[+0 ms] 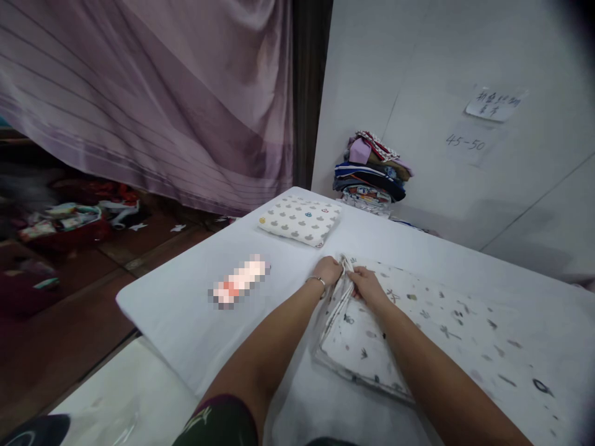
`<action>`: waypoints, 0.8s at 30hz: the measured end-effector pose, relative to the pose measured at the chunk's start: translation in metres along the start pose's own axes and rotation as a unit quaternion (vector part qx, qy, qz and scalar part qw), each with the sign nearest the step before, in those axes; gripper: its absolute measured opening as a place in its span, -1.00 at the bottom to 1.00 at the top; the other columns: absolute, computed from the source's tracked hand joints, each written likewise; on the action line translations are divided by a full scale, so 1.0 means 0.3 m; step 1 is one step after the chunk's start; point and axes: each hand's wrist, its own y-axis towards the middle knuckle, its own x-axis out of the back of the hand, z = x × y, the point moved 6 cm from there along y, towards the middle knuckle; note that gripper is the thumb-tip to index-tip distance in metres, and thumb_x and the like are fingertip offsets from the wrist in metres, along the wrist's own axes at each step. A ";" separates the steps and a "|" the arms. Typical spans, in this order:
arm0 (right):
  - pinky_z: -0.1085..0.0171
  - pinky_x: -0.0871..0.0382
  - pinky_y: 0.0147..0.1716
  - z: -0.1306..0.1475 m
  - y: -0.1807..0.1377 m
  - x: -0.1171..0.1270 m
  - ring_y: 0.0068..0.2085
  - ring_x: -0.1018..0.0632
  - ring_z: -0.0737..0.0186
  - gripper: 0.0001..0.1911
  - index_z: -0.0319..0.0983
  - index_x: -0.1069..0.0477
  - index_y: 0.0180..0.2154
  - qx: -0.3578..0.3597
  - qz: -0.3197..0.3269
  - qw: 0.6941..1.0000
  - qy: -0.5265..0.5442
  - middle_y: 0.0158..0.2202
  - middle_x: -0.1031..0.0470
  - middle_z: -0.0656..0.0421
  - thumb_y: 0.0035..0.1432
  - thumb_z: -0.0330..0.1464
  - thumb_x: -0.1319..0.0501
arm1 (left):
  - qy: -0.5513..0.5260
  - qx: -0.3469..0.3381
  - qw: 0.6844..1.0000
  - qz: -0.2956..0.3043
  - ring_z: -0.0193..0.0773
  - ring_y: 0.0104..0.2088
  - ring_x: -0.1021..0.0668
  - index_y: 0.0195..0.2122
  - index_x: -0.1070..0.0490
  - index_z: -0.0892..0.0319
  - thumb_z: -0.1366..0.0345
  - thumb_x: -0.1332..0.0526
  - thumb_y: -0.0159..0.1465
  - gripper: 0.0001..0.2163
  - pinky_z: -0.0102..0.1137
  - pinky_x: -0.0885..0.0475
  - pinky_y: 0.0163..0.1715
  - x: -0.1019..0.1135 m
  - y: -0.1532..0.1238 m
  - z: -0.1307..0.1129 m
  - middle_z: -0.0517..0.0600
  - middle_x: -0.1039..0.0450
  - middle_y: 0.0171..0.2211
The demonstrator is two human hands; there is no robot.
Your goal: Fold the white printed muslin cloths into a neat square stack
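A white cloth [437,322] printed with small grey and brown motifs lies in layers across the right of the table. At its far left corner, my left hand [328,271] pinches the gathered edge. Just to the right, my right hand [367,285] grips the same edge, fingers partly tucked behind the fabric. The layers between both hands are lifted slightly off the table. A bracelet [318,282] circles my left wrist.
The white table [186,310] carries a folded cloth with grey prints [301,220] and a pixel-blurred object [239,282]. Stacked folded fabrics [372,170] stand by the wall beyond. A purple curtain [186,93] hangs at left; a red container [88,223] sits on the floor.
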 end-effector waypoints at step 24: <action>0.48 -0.18 -0.82 -0.002 0.000 -0.013 -0.76 -0.33 0.41 -0.79 -0.27 -0.32 -0.28 -0.020 0.028 0.999 0.003 -0.75 -0.31 0.33 0.07 -0.26 -0.13 | 0.072 -0.040 0.996 0.030 -0.22 -0.31 -0.52 -0.37 -0.48 0.20 0.24 -0.17 0.04 -0.80 -0.46 -0.32 -0.38 0.026 -0.012 -0.023 0.08 -0.52 -0.32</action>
